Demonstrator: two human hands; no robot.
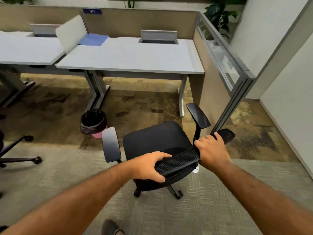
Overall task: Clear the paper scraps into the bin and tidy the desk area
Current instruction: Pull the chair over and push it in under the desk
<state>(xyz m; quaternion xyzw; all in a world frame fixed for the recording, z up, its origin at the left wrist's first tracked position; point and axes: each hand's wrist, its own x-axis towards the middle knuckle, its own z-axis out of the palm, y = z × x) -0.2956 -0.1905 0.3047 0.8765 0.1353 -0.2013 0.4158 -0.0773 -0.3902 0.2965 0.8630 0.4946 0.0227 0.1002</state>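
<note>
The chair point(157, 143) stands angled just short of the desk point(128, 56), my left hand point(149, 167) and right hand point(210, 150) wrapped over its backrest point(179, 160), and I judge a skewed push could knock the bin point(93, 122) beside it

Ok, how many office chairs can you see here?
2. One black chair stands before the desk, its backrest gripped by the left hand and right hand. Another chair's base shows at the left edge, mostly out of view.
</note>
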